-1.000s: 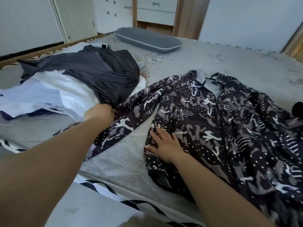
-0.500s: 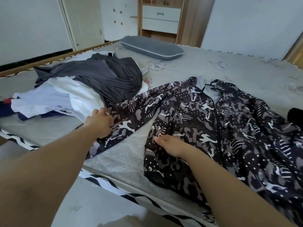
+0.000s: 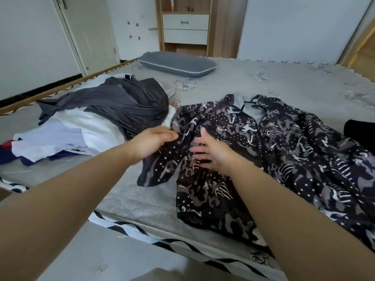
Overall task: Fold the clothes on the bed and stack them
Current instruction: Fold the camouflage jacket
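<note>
Left hand is gripping the jacket sleeve, which has been carried from its outstretched place toward the jacket's body. Right hand, fingers spread and holding nothing, is laid flat on the fabric just beside it. Beyond the left hand, unfolded clothes remain piled; the sleeve fold is judged underway.

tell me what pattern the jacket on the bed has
Dark camouflage print with white dots and stripes on the jacket, seen in the head view.
</note>
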